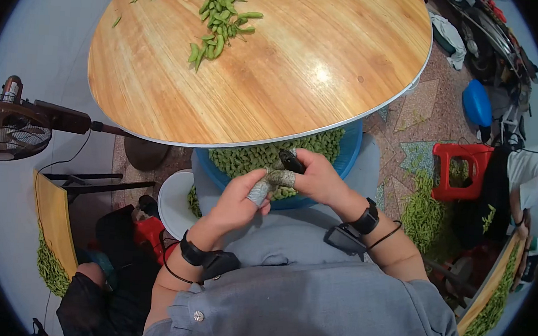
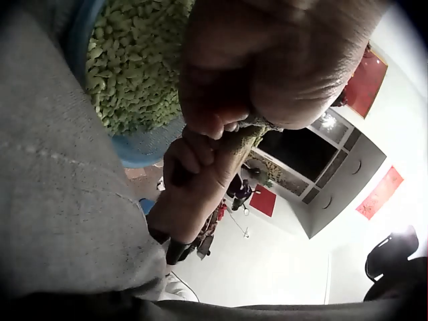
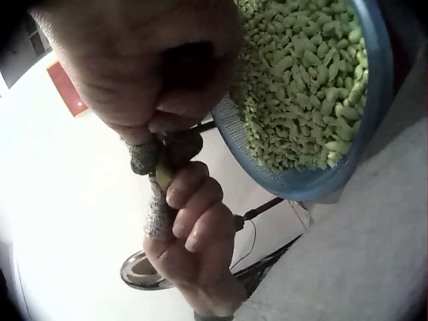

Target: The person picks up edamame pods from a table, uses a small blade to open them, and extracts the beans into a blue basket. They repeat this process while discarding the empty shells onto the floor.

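Note:
My two hands meet above a blue basket (image 1: 356, 150) that sits at my lap, heaped with green soybean pods (image 3: 301, 87). The left hand (image 1: 240, 198) pinches a single green pod (image 3: 163, 175) between a thumb wrapped in pale tape and its curled fingers. In the right hand (image 1: 323, 179) the fingers curl round a smooth black tool (image 1: 292, 162), whose working end is hidden. Grey-green wrapping also covers the right thumb (image 1: 282, 179), its tip right at the left fingers. In the left wrist view the fingertips of both hands overlap.
A round wooden table (image 1: 327, 53) with loose pods (image 1: 219, 27) stands just ahead, its edge overhanging the basket. Beside my left leg is a white bucket (image 1: 176, 206). A fan (image 1: 13, 126) stands at left; a red stool (image 1: 457, 192) and piled pods (image 1: 423, 215) lie at right.

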Demonstrator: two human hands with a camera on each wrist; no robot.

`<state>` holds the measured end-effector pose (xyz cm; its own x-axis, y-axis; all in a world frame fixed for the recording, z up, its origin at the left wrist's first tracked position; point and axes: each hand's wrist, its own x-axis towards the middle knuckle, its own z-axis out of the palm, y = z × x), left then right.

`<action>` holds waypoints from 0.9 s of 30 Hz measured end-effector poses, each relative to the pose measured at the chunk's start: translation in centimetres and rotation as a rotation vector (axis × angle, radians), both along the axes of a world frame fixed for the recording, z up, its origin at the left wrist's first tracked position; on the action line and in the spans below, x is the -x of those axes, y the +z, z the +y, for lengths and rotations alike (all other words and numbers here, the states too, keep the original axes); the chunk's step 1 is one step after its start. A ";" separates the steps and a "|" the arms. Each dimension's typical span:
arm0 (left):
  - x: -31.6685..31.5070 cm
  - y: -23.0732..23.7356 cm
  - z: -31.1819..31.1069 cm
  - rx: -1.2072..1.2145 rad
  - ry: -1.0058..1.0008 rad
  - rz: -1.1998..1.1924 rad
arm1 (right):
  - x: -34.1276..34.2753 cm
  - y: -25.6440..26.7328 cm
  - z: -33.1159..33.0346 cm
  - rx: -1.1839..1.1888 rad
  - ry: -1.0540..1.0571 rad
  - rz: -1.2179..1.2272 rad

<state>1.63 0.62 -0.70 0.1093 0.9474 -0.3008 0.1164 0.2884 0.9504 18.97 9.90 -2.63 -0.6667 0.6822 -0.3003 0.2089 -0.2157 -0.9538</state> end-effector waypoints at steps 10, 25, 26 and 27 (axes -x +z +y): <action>0.5 -2.9 -0.2 0.252 0.162 -0.228 | 1.0 -1.6 0.1 -0.782 0.151 -0.214; 1.8 -3.9 1.5 -0.012 0.250 0.117 | -2.9 -2.1 1.4 -0.877 -0.027 -0.330; 1.9 -3.5 1.4 0.025 0.259 0.042 | -3.2 -1.5 1.3 -0.848 -0.004 -0.360; 2.1 -3.3 1.3 0.060 0.268 -0.034 | -3.5 -0.9 1.1 -0.851 0.001 -0.364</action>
<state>-0.42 1.94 -4.05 -0.1324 0.9244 -0.3578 -0.0029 0.3606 0.9327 22.52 11.04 -3.53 -0.6307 0.7681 0.1106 0.5262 0.5280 -0.6665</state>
